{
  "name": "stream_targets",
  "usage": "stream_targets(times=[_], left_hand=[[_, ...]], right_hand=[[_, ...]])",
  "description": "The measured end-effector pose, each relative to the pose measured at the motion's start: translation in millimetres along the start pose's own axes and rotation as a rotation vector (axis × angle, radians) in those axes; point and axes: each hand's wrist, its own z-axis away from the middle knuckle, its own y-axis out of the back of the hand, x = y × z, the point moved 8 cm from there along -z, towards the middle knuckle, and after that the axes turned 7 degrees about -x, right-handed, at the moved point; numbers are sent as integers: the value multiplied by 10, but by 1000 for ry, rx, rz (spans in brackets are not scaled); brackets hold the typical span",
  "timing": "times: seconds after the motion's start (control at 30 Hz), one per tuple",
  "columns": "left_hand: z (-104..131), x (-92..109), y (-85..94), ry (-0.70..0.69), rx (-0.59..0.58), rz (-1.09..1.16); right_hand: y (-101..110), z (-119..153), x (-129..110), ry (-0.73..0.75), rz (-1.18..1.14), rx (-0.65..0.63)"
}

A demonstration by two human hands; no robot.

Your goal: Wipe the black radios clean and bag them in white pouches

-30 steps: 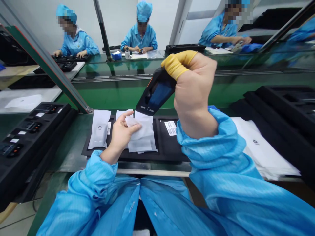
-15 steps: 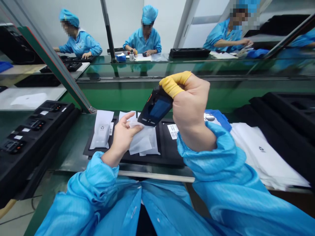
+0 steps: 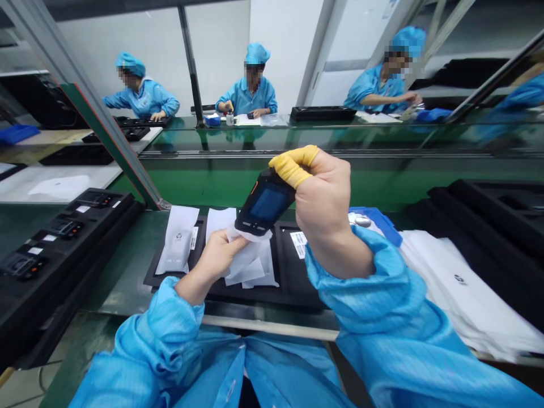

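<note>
My right hand, with yellow finger cots on, grips the top end of a black handheld device with a screen. The device tilts, its lower end at the mouth of a white translucent bag. Thumb and fingers of my left hand pinch that bag near its opening. Below lies a black foam tray. On its left part rests a filled white bag with a recycling mark. Another white bag lies partly under the held one.
At the right is a stack of white bags, with a blue bin behind it. Black foam trays are piled far right. Another foam tray with several devices stands left. Co-workers sit beyond the green partition.
The device's lower end has come down to the bag's mouth and slightly into it. My left fingers have closed more on the bag. The whole view has shifted as my head tipped up.
</note>
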Motion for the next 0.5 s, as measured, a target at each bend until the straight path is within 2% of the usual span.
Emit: stream_targets(times=[0.27,0.5], left_hand=[[25,-21,-51,3,-134,76],[45,171,-120,-81,-179,73]], right_hand=[[9,-57,-37,-37,-51,5],[-12,8,-191,32,58,-48]])
